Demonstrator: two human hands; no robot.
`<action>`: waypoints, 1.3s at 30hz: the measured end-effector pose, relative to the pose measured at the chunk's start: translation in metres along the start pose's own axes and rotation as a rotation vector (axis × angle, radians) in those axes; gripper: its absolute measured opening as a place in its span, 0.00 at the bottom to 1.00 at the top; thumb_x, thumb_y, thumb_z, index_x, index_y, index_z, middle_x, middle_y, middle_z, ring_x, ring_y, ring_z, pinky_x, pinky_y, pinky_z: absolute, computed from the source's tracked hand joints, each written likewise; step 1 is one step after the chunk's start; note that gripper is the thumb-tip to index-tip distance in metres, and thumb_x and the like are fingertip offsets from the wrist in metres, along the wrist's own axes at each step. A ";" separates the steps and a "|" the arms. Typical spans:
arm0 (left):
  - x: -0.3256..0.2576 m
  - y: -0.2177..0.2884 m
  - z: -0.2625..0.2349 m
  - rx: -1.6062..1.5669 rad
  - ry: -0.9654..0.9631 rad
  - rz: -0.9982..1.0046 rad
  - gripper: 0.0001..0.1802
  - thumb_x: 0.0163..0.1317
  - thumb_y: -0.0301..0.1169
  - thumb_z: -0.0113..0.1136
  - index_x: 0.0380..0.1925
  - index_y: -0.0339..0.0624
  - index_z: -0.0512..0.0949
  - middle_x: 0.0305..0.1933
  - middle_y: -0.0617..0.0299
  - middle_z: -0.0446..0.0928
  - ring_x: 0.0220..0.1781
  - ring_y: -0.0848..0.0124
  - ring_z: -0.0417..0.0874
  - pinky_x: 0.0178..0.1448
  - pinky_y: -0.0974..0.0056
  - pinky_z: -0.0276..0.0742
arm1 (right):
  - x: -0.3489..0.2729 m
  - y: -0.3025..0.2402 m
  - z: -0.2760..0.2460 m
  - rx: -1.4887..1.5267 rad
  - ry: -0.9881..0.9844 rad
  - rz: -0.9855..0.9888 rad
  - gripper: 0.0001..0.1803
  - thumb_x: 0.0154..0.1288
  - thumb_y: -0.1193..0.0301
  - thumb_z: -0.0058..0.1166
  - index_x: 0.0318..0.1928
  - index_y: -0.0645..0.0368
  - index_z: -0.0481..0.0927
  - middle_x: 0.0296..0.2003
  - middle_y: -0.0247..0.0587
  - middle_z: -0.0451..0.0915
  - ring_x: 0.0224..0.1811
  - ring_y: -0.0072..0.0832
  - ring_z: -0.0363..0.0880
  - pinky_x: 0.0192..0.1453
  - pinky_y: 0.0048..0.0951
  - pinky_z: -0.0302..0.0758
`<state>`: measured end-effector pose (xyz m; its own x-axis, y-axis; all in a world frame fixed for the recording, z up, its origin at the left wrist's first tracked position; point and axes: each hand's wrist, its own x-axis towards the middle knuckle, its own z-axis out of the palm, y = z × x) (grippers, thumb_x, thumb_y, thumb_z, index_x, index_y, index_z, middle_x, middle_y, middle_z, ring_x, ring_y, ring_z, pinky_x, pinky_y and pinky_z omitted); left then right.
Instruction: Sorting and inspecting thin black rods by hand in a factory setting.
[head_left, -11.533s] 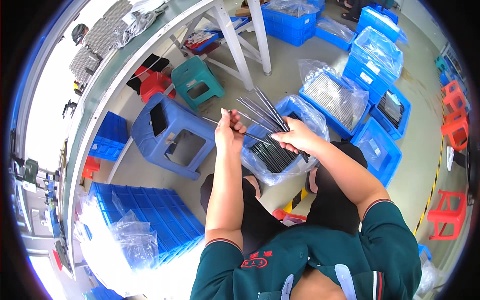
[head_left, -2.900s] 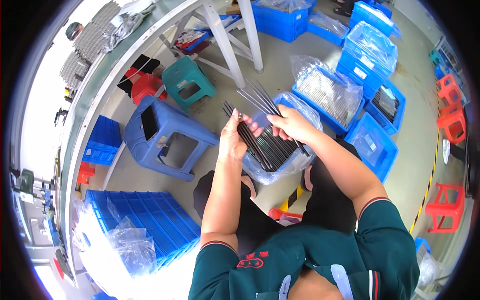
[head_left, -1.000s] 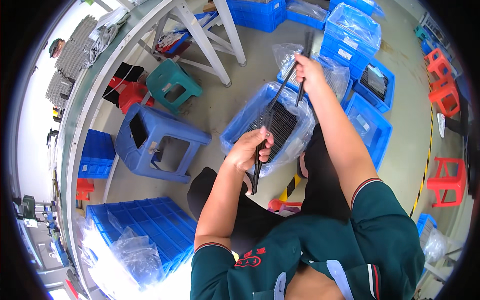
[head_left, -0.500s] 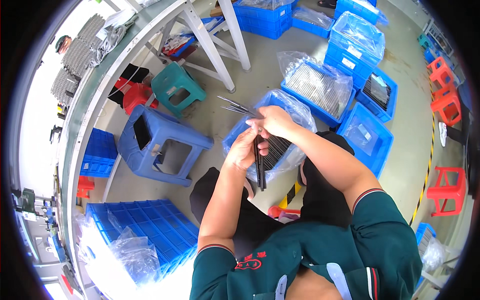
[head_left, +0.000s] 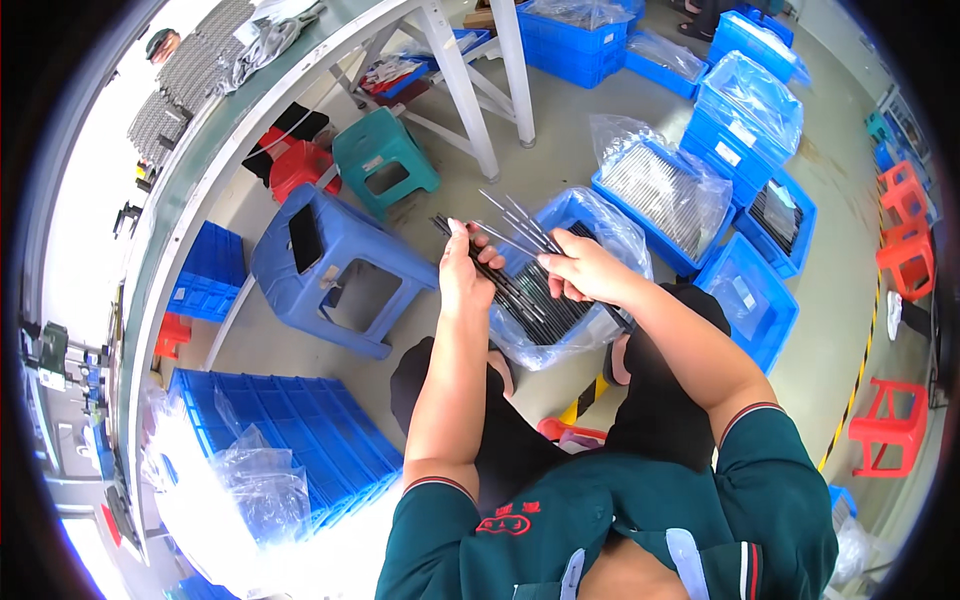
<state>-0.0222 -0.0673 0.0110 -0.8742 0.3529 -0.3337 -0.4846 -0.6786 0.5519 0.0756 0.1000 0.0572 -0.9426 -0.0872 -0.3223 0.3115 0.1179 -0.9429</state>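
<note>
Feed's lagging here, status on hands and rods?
Left hand and right hand both gripping rods. Bundle over blue bin. Nothing in the way.

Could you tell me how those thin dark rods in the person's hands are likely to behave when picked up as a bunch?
The rods stay straight where they stick out past the left hand, so probably stiff. They fan apart near the right hand, so they may slide. Slim and likely round, they could roll if dropped outside the lined bin.

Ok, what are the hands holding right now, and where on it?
A bundle of thin dark rods: the left hand wraps its middle, the right hand grips nearer the lower end.
</note>
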 end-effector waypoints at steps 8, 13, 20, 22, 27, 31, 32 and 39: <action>-0.009 -0.017 0.012 0.016 -0.034 0.016 0.18 0.64 0.46 0.52 0.30 0.41 0.73 0.24 0.68 0.61 0.21 0.77 0.59 0.24 0.71 0.60 | 0.003 0.003 0.009 0.059 0.007 0.037 0.08 0.68 0.68 0.43 0.40 0.59 0.64 0.18 0.37 0.74 0.11 0.18 0.66 0.12 0.20 0.60; -0.023 -0.036 0.025 0.366 -0.186 0.042 0.20 0.67 0.44 0.47 0.25 0.39 0.70 0.14 0.66 0.62 0.13 0.72 0.67 0.17 0.69 0.64 | 0.014 -0.004 0.009 0.311 0.016 0.055 0.09 0.68 0.68 0.42 0.40 0.63 0.65 0.19 0.41 0.73 0.10 0.20 0.66 0.10 0.21 0.61; -0.019 -0.039 0.018 0.384 -0.034 0.007 0.19 0.67 0.45 0.46 0.25 0.41 0.68 0.17 0.66 0.62 0.15 0.74 0.62 0.19 0.69 0.63 | 0.022 -0.001 -0.002 0.043 0.247 0.018 0.08 0.67 0.70 0.43 0.39 0.64 0.67 0.21 0.43 0.76 0.16 0.29 0.76 0.17 0.27 0.76; -0.015 -0.034 0.017 0.344 -0.010 -0.041 0.19 0.67 0.45 0.47 0.25 0.41 0.68 0.21 0.66 0.64 0.17 0.76 0.60 0.20 0.71 0.60 | 0.027 0.002 -0.010 0.193 0.294 -0.093 0.08 0.66 0.68 0.46 0.38 0.61 0.69 0.19 0.37 0.73 0.12 0.22 0.69 0.13 0.22 0.65; -0.033 -0.045 0.027 0.371 -0.202 -0.265 0.18 0.66 0.45 0.48 0.27 0.41 0.70 0.23 0.67 0.65 0.19 0.78 0.60 0.21 0.71 0.59 | 0.030 0.011 -0.022 0.457 0.113 0.015 0.13 0.63 0.61 0.54 0.31 0.57 0.73 0.16 0.27 0.68 0.11 0.14 0.58 0.13 0.17 0.52; -0.042 -0.047 0.025 0.391 -0.362 -0.343 0.18 0.66 0.45 0.49 0.28 0.41 0.71 0.24 0.67 0.67 0.19 0.79 0.61 0.22 0.72 0.59 | 0.034 0.013 -0.014 0.441 0.223 -0.037 0.14 0.60 0.60 0.55 0.26 0.57 0.74 0.16 0.30 0.69 0.11 0.16 0.60 0.12 0.19 0.53; -0.042 -0.047 0.024 0.427 -0.391 -0.382 0.19 0.65 0.45 0.50 0.28 0.40 0.71 0.24 0.68 0.66 0.19 0.79 0.61 0.22 0.73 0.60 | 0.040 0.015 -0.021 0.396 0.302 -0.042 0.15 0.60 0.60 0.56 0.26 0.57 0.74 0.16 0.30 0.70 0.11 0.16 0.60 0.12 0.20 0.53; -0.049 -0.041 0.013 0.322 -0.522 -0.669 0.20 0.63 0.47 0.53 0.28 0.39 0.71 0.26 0.65 0.65 0.21 0.77 0.62 0.24 0.72 0.61 | 0.052 0.019 -0.127 0.702 0.794 -0.230 0.14 0.62 0.62 0.51 0.24 0.58 0.71 0.12 0.26 0.60 0.08 0.16 0.53 0.09 0.22 0.48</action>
<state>0.0406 -0.0487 0.0144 -0.2720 0.9090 -0.3157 -0.8133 -0.0419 0.5803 0.0172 0.2230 0.0331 -0.7171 0.6604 -0.2229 -0.1215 -0.4333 -0.8930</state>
